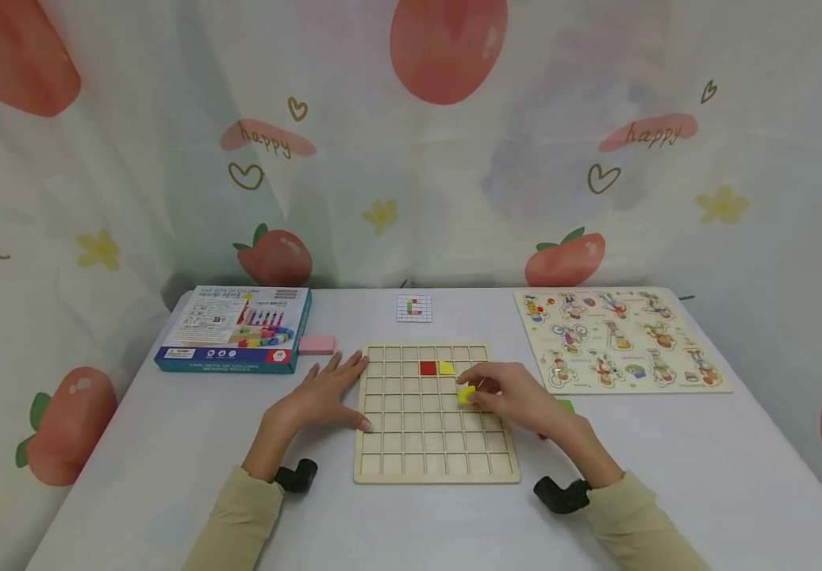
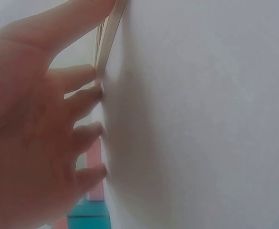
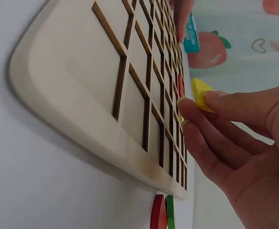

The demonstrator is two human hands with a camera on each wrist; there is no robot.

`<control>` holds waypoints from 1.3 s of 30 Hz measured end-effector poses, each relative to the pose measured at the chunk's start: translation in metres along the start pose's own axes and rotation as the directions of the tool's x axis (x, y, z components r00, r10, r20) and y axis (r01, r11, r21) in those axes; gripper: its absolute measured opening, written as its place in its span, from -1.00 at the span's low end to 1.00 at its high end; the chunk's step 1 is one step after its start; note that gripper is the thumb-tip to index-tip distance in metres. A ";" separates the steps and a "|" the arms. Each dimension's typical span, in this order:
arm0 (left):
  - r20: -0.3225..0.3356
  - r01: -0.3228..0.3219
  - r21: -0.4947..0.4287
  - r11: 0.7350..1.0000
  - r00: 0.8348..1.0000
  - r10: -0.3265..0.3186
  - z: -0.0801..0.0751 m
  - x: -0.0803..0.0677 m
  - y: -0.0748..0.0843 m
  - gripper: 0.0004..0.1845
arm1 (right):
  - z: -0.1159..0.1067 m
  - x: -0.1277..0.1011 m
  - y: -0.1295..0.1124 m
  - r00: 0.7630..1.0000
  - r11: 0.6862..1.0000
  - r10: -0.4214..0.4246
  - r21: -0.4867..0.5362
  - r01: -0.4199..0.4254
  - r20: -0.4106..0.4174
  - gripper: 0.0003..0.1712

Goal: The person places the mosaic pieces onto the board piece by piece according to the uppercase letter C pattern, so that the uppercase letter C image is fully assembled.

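A wooden grid board (image 1: 411, 468) (image 3: 82, 95) lies on the table in front of me. A red square tile (image 1: 428, 368) and a yellow tile (image 1: 446, 367) sit side by side in its second row. My right hand (image 1: 507, 394) (image 3: 234, 138) pinches another yellow piece (image 1: 466, 393) (image 3: 201, 93) between thumb and fingertips, just over the board's right part. My left hand (image 1: 325, 392) (image 2: 29, 129) lies flat on the table with straight fingers, touching the board's left edge (image 2: 111, 28).
A blue toy box (image 1: 236, 329) and a pink block (image 1: 316, 344) lie at the back left. A small pattern card (image 1: 414, 308) sits behind the board. A picture puzzle board (image 1: 618, 341) fills the back right. Red and green pieces (image 3: 162, 213) lie by the board's right edge.
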State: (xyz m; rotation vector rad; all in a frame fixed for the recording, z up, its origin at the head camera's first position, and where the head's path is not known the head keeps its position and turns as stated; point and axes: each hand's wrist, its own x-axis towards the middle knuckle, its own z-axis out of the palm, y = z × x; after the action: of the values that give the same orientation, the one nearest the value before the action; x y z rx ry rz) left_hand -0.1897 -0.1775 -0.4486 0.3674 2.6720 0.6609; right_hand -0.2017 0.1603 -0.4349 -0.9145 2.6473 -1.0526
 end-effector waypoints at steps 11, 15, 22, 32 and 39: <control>-0.002 0.012 -0.005 1.000 1.000 -0.012 -0.004 -0.003 0.003 0.19 | 0.017 0.024 -0.013 0.999 0.998 -0.049 -0.042 0.049 0.008 -0.83; 0.000 0.016 -0.008 1.000 1.000 -0.016 -0.005 -0.004 0.001 0.19 | 0.021 0.038 -0.020 0.998 0.997 -0.062 -0.043 0.063 0.007 -0.84; -0.001 0.026 -0.002 1.000 1.000 -0.026 -0.005 -0.005 -0.002 0.19 | 0.024 0.064 -0.032 0.999 0.999 -0.035 -0.014 0.035 0.037 -0.83; 0.008 0.012 -0.022 1.000 1.000 -0.012 -0.004 -0.002 -0.003 0.19 | 0.029 0.089 -0.036 0.999 0.999 -0.025 -0.036 0.027 0.046 -0.83; 0.013 0.017 0.005 1.000 1.000 -0.017 -0.001 0.001 -0.001 0.19 | 0.028 0.099 -0.030 0.998 1.000 0.009 -0.026 -0.007 0.058 -0.81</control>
State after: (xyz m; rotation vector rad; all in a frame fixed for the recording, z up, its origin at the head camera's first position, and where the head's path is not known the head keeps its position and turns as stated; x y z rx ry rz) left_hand -0.1910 -0.1786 -0.4487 0.3488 2.6619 0.6449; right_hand -0.2570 0.0685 -0.4276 -0.9242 2.6209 -0.9765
